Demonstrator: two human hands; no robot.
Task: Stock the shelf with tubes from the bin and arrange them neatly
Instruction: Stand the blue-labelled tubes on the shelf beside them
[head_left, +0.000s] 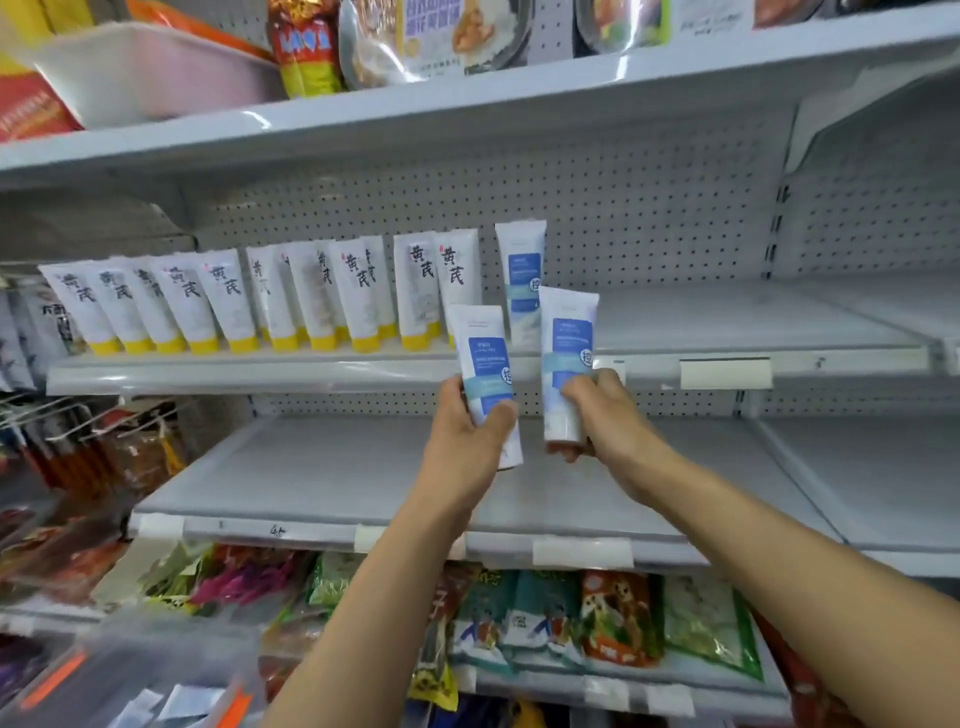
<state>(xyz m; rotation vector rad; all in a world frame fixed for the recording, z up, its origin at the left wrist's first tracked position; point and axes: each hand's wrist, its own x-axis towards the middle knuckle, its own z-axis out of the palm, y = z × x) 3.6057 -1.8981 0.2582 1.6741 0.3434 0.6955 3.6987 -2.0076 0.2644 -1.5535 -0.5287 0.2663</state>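
Both bare forearms rise from the bottom of the frame and meet near the centre. The left hand (470, 431) has its fingers curled round the lower half of a blue-labelled tube (485, 364), with the thumb across the front. The right hand (602, 410) grips a second blue-labelled tube (566, 343) low down, just above its white cap. Both tubes stand upright, crimped end up, just beside each other without touching.

The left palm covers most of the first tube's cap. The small print on the labels is too fine to read, and the frame's lower left corner is a blur (some clear container, perhaps).

The two held tubes sit in front of the shelf (260, 374) edge at mid-frame. Behind them a third blue-labelled tube (522, 280) stands on that shelf. It is at the right end of a row of yellow-capped tubes (234, 301) stretching to the left.
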